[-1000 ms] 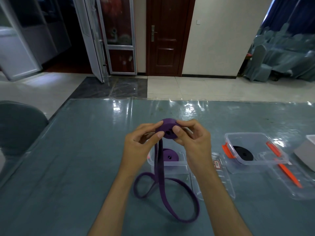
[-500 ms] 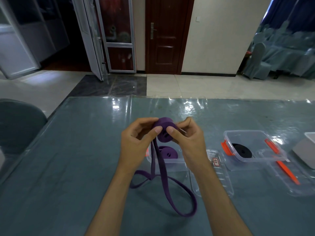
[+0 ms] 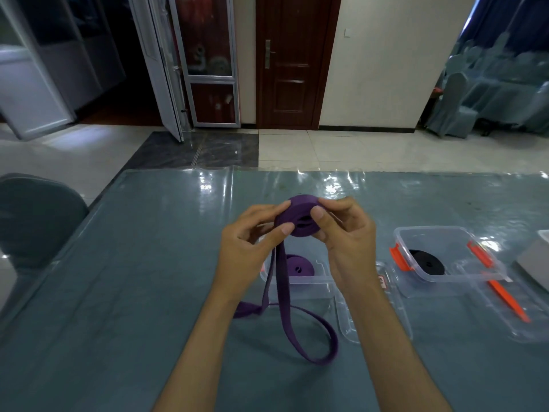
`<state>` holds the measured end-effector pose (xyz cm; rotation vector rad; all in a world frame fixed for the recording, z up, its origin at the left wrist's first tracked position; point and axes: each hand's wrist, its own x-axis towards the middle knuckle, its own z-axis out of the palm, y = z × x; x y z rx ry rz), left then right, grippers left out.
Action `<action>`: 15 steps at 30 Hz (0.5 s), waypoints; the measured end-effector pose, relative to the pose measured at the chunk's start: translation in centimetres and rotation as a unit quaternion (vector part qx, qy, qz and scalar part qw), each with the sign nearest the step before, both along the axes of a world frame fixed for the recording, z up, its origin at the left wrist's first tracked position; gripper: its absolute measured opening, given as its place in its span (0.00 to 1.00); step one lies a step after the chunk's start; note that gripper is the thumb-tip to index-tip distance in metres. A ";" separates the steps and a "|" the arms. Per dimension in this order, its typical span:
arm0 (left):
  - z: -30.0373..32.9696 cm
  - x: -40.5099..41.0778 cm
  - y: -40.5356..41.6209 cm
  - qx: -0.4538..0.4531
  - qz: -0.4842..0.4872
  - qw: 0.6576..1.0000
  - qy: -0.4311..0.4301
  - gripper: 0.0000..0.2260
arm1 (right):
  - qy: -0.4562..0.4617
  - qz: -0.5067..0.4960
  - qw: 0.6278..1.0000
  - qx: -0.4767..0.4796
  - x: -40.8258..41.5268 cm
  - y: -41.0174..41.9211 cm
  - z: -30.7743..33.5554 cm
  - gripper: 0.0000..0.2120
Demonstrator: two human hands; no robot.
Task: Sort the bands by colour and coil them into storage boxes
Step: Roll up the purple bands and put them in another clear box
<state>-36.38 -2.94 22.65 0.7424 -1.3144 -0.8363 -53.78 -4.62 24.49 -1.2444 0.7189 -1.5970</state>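
Observation:
A purple band (image 3: 297, 217) is partly rolled into a coil held above the table between both hands. My left hand (image 3: 248, 252) pinches the coil's left side with thumb and fingers. My right hand (image 3: 346, 240) grips its right side, thumb on the face. The band's loose tail (image 3: 309, 334) hangs down and loops on the table. Below the hands stands a clear box (image 3: 300, 285) holding another purple coil (image 3: 298, 266). To the right, a second clear box (image 3: 451, 263) with orange clips holds a black coil (image 3: 427, 264).
A clear lid (image 3: 374, 319) lies beside the purple box and another lid with an orange clip (image 3: 505, 295) lies right of the black box. A grey-white box (image 3: 537, 260) sits at the far right edge. A chair back (image 3: 35, 215) stands at the table's left.
The loose loop on the table has become shorter as more band went onto the coil. Both hands have shifted their grip around the coil.

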 end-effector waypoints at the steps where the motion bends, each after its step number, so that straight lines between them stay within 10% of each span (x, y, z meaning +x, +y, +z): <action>1: 0.1 0.2 -0.1 0.002 -0.006 1.000 -0.011 0.15 | -0.013 0.009 1.000 0.009 0.0 0.0 -0.1 0.13; 15: 0.0 0.6 0.1 0.019 0.051 0.998 0.011 0.13 | 0.036 0.018 0.999 0.037 0.0 0.0 -1.0 0.15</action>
